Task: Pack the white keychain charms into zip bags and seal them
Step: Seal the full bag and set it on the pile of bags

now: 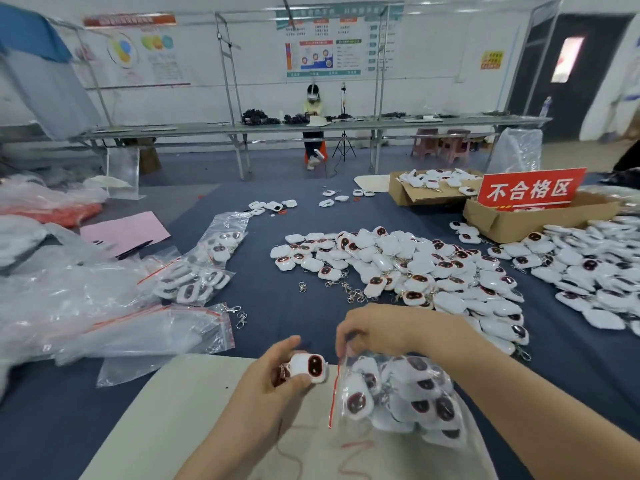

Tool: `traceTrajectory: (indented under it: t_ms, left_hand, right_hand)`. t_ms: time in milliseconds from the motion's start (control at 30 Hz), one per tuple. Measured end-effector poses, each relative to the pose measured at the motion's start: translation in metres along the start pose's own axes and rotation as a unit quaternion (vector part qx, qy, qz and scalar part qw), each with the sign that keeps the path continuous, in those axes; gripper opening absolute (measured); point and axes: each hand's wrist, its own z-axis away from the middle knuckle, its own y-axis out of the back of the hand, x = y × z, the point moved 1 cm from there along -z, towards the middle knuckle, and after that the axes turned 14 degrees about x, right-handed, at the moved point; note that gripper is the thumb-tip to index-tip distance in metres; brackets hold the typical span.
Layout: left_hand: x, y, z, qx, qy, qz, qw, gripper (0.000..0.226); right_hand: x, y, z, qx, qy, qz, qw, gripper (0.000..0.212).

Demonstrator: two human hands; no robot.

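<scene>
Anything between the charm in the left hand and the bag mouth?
Nothing visible. The left hand holds the charm just beside the zip bag's red-striped mouth, which the right hand pinches at the top.

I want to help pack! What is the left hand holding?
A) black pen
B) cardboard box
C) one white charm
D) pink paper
C: the left hand grips one white plastic keychain charm with a dark oval face; the right hand pinches the clear plastic zip bag.
</scene>
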Motion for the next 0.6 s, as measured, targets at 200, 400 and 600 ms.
traceTrajectory:
  t_ms: [200,400,600]
  left_hand:
    - [0.019,-0.011,0.014,-0.003,0.050,0.048,0.998,0.046]
    - [0.034,-0.016,0.017,-0.022,-0.005,-0.027,0.999,0.034]
    - [0.033,-0.007,0.020,0.016,-0.010,-0.007,1.000,0.033]
  right_hand:
    - [0.000,0.003,0.010,0.059,-0.025,-0.067,0.996,0.028]
    - [0.001,0.003,0.014,0.090,-0.021,-0.112,0.989,0.024]
    - [0.005,0.004,0.019,0.099,-0.021,-0.147,0.984,0.021]
